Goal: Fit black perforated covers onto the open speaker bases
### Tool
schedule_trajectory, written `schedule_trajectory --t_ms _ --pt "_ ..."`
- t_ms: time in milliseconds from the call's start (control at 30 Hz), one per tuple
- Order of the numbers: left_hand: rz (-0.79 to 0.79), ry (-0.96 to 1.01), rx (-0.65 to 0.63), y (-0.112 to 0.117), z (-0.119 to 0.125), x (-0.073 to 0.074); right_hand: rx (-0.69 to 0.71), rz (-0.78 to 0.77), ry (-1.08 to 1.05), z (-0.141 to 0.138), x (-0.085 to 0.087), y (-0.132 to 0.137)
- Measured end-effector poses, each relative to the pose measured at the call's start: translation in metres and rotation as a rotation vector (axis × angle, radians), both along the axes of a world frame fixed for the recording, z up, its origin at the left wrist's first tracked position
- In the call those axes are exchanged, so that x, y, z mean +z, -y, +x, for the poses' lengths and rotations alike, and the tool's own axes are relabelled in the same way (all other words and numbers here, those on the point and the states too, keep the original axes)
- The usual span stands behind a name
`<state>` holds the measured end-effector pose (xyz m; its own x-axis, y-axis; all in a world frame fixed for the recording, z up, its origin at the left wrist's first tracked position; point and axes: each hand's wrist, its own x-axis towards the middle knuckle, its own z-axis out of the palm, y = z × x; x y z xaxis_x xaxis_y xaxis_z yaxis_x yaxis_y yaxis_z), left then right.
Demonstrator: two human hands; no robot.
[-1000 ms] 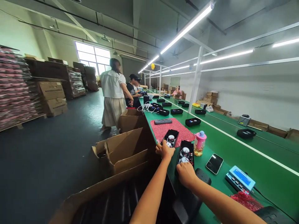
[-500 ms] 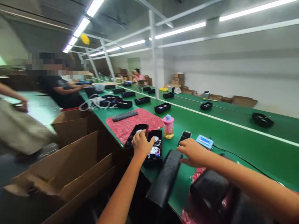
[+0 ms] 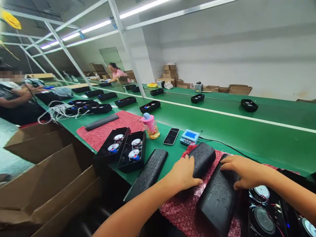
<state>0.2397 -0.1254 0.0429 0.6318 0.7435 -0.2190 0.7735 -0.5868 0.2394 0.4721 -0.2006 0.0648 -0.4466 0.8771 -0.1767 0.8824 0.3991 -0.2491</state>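
My left hand lies across a black speaker case, its fingers bent over the case and its thumb along the near side. Beside it, my right hand grips the upper end of a second black speaker case, thumb on the right side and fingers over the top. Both cases lie on red bubble wrap. To the left, a dark perforated cover rests at the table edge. Two opened speaker housings with round drivers and wires stand beyond it. More exposed drivers show at lower right.
A pink-lidded bottle, a phone and a small blue meter with a cable stand on the green table. Cardboard boxes are below left. Co-workers sit at the far left and back. Speaker housings line the table.
The view has swung right. My left hand has left the open housings and is on a speaker case; my right hand has moved from near the phone onto another case.
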Motion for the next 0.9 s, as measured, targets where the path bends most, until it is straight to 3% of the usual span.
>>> schedule_trajectory --t_ms 133,267,400,567,767,900 --pt "-0.022 -0.049 0.08 -0.024 -0.009 -0.004 0.079 -0.119 0.046 0.002 -0.025 -0.007" --pt "-0.093 -0.051 0.097 -0.048 -0.02 -0.009 0.169 -0.081 0.019 -0.003 -0.047 -0.031" --pt "-0.101 -0.053 0.111 -0.058 -0.022 -0.011 0.133 -0.071 -0.178 -0.01 -0.044 -0.056" --pt "-0.07 -0.05 0.128 -0.057 -0.02 -0.014 0.073 -0.151 -0.182 -0.008 -0.039 -0.074" --pt "-0.034 -0.028 0.156 -0.05 -0.019 -0.015 0.199 -0.251 -0.29 0.008 -0.045 -0.084" --pt "-0.026 -0.01 0.167 -0.045 -0.019 -0.016 0.002 -0.253 -0.314 -0.001 -0.043 -0.078"
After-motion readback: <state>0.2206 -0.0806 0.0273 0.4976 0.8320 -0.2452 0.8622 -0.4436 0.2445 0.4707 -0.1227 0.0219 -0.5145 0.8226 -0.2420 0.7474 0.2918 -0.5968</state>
